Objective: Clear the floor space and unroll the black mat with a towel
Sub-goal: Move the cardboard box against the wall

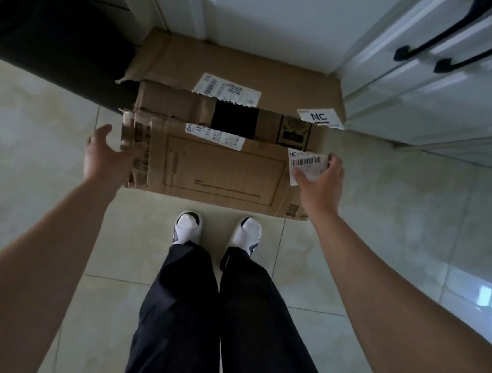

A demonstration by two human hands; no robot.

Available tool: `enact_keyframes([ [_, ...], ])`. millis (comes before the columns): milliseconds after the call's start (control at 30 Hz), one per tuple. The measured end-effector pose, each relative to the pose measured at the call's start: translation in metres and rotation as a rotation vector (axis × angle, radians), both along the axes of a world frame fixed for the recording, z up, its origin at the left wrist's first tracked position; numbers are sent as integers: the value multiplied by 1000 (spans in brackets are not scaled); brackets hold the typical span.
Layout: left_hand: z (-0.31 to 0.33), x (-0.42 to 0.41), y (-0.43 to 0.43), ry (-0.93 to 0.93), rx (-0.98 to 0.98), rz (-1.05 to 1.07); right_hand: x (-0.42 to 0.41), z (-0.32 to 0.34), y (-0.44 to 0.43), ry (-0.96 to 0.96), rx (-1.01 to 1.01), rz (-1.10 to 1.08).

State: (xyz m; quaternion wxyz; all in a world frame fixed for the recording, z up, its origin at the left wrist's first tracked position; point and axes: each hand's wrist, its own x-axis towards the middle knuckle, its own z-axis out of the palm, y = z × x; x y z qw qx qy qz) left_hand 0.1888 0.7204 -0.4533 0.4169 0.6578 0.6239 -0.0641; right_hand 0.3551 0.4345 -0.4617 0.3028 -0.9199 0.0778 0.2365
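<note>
A brown cardboard box (219, 171) with torn flaps and white shipping labels lies on the tiled floor in front of my feet. My left hand (105, 155) is at the box's left edge with fingers spread, touching or almost touching the torn cardboard. My right hand (320, 179) is at the box's right edge, fingers curled over a barcode label; I cannot tell whether it grips. A large black rolled mat (42, 28) lies at the upper left, its end reaching behind the box. No towel is visible.
White cabinet doors with black handles (432, 45) stand at the right, and a white door or panel (273, 14) sits behind the box. Pale glossy floor tiles (25, 176) spread left and right of my legs and slippers (187, 228).
</note>
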Motion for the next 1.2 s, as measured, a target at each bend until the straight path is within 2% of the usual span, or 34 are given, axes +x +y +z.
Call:
enact_keyframes([
  [233, -22, 19, 23, -85, -156, -159, 12, -14, 5, 82, -53, -74],
  [400, -31, 33, 33, -75, -130, -218, 24, -20, 4, 229, -71, -149],
  [500, -34, 43, 34, -46, -85, -240, 31, -23, 4, 304, -92, -109],
  [667, -40, 48, 47, -72, -187, -270, 31, -27, -3, 370, -99, -4],
  [800, -33, 45, 36, -89, -193, -333, 29, -35, -11, 426, -102, 87],
  [1033, -33, 51, 6, -111, -212, -385, 30, -30, -44, 428, -130, 52],
  [1200, -43, 59, -38, -121, -318, -448, 20, -26, -99, 334, -141, -156],
])
